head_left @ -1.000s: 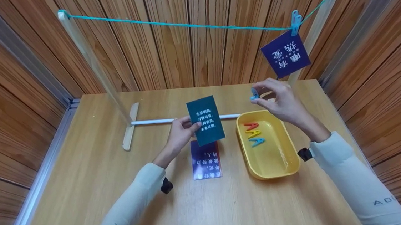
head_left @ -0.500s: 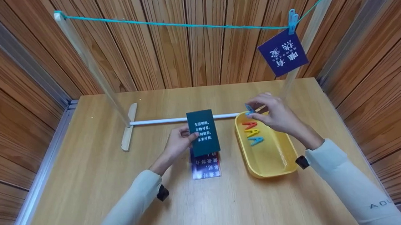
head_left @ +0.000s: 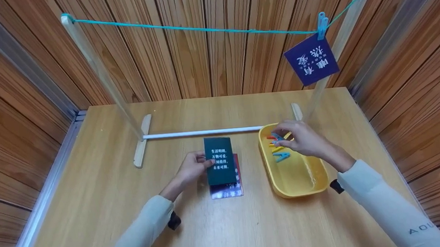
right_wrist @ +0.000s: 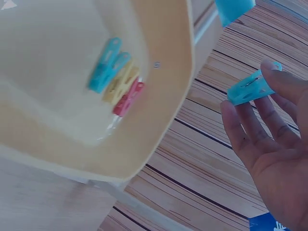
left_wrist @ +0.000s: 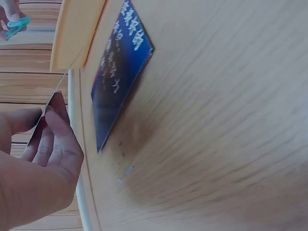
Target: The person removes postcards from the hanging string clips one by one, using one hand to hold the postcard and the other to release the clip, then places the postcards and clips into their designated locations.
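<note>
My left hand (head_left: 192, 169) pinches a dark green card (head_left: 217, 143) with white writing by its left edge, thumb on the front. Below it a blue-purple card (left_wrist: 118, 77) lies on the table, partly covered by the green one in the head view. Over the far end of a yellow tray (head_left: 299, 182), my right hand (head_left: 299, 139) holds a blue clothespin (right_wrist: 250, 89) between thumb and fingers. Inside the tray lie a red clothespin (right_wrist: 129, 98), a yellow clothespin (right_wrist: 120, 86) and another blue clothespin (right_wrist: 102, 74).
A teal string (head_left: 197, 29) runs between two wooden posts, the left post (head_left: 100, 70) and the right post (head_left: 341, 45). Near its right end a blue clothespin (head_left: 322, 25) holds up a purple card (head_left: 311, 61). A white rod (head_left: 205, 132) joins the stand's feet behind the cards.
My left hand has come down toward me with the green card, over the card on the table. My right hand has lowered to the tray with its clothespin.
</note>
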Demonstrator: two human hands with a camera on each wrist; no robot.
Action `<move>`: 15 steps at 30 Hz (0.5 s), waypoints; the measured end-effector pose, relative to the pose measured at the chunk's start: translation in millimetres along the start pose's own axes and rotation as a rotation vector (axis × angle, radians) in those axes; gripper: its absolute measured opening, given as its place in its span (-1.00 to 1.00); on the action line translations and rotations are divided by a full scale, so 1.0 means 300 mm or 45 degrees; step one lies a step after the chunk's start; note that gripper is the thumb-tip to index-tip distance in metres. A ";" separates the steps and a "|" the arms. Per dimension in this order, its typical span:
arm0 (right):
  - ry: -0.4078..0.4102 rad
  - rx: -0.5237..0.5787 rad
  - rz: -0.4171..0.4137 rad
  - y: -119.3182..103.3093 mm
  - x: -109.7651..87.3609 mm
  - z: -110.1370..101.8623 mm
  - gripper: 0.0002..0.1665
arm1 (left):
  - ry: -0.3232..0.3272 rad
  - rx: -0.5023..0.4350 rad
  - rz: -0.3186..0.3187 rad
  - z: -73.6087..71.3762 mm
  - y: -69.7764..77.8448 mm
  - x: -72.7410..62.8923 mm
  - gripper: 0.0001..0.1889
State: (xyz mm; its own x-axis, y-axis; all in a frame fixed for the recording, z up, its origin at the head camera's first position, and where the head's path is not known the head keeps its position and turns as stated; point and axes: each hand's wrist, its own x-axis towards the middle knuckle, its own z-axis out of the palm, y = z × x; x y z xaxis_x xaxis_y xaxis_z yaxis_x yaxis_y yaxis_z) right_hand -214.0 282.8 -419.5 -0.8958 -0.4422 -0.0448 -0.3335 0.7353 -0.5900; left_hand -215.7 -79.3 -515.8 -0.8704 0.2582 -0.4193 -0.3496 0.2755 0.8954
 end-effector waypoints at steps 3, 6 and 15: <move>-0.050 -0.010 0.011 0.013 -0.009 0.015 -0.54 | -0.005 0.010 -0.023 0.005 -0.018 -0.002 -0.67; -0.092 -0.030 0.022 0.025 -0.013 0.026 -0.56 | -0.028 0.004 -0.033 0.012 -0.033 -0.002 -0.66; -0.228 -0.205 -0.020 0.056 -0.008 0.070 -0.57 | -0.060 -0.002 -0.060 0.035 -0.052 -0.005 -0.66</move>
State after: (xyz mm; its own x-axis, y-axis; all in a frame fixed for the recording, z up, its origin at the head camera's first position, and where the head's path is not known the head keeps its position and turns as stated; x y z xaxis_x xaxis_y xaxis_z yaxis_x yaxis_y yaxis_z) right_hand -211.4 285.5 -446.2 -0.8286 -0.5275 -0.1874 -0.4022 0.7938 -0.4562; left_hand -205.4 -74.3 -530.7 -0.8355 0.2886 -0.4676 -0.3904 0.2871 0.8747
